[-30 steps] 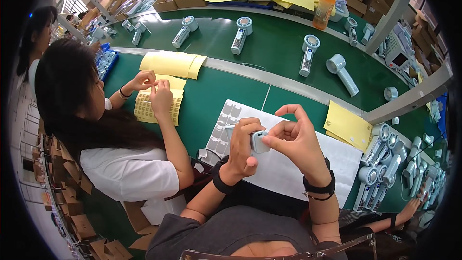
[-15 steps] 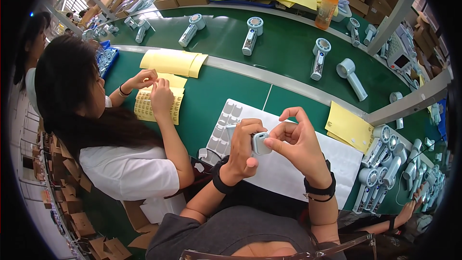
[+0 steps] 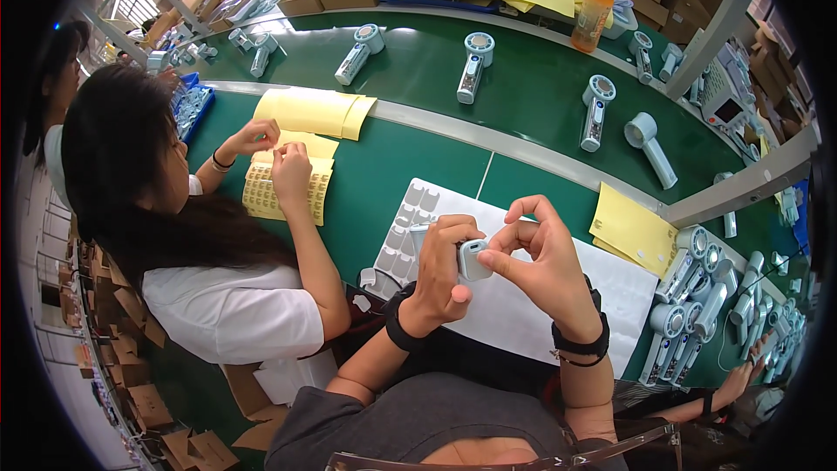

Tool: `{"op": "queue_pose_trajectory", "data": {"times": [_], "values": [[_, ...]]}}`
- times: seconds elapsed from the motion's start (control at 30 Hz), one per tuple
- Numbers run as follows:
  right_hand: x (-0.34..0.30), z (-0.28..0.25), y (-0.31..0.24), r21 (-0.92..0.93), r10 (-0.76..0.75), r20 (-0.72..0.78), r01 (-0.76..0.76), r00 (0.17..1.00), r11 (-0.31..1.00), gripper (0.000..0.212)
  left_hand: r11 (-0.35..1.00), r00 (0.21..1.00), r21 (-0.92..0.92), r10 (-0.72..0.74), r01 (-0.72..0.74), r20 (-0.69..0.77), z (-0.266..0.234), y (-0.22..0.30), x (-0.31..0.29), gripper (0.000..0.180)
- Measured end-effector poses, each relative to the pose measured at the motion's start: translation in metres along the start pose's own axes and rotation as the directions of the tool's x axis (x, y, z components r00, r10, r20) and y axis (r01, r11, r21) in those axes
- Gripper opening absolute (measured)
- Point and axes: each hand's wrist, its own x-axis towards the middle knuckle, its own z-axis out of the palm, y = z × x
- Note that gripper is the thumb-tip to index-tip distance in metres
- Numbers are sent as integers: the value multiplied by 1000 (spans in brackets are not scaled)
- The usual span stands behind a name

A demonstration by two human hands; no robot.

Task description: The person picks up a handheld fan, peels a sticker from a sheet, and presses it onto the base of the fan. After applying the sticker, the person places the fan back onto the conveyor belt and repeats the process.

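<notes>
My left hand (image 3: 433,272) is wrapped round a light-blue handheld fan (image 3: 472,269). The handle's end, with a small dark slot, points up toward me, and part of the fan shows beyond my fingers. At the right edge of that end, my right hand (image 3: 547,275) has thumb and forefinger closed together, touching it; whether a small piece lies between them is hidden. Beneath both hands lies a white backing sheet (image 3: 545,331), with grey stickers (image 3: 423,201) along its left part.
Spaced-out fans (image 3: 471,74) lie on the green conveyor (image 3: 401,65) beyond a metal rail. At right are a yellow sheet (image 3: 623,227), piled fans (image 3: 676,323) and a slanted metal post (image 3: 741,183). A co-worker (image 3: 235,305) sits close on my left, hands over yellow sticker sheets (image 3: 288,196).
The fans on the conveyor have shifted to the right. The co-worker's hands have moved slightly. My own hands and the fan in them stay almost still.
</notes>
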Motion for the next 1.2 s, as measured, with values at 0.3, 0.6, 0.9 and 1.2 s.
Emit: {"op": "queue_pose_trajectory", "data": {"times": [0.3, 0.6, 0.9, 1.2], "values": [[-3, 6, -7, -210, -31, -109, 8, 994, 978, 44, 1000, 1000, 19, 19, -19, 21, -1, -1, 0, 50], [40, -90, 49, -357, -70, -330, -56, 941, 933, 25, 940, 915, 31, 324, -341, 240, 15, 46, 61, 31], [103, -225, 117, -844, -574, -517, -265, 635, 467, 23, 637, 625, 335, 302, -694, 720, 148, -96, 163, 26], [40, -170, -7, -721, -581, -663, -195, 472, 665, 19, 731, 814, 428, 301, -532, 497, 127, -87, 157, 65]]}}
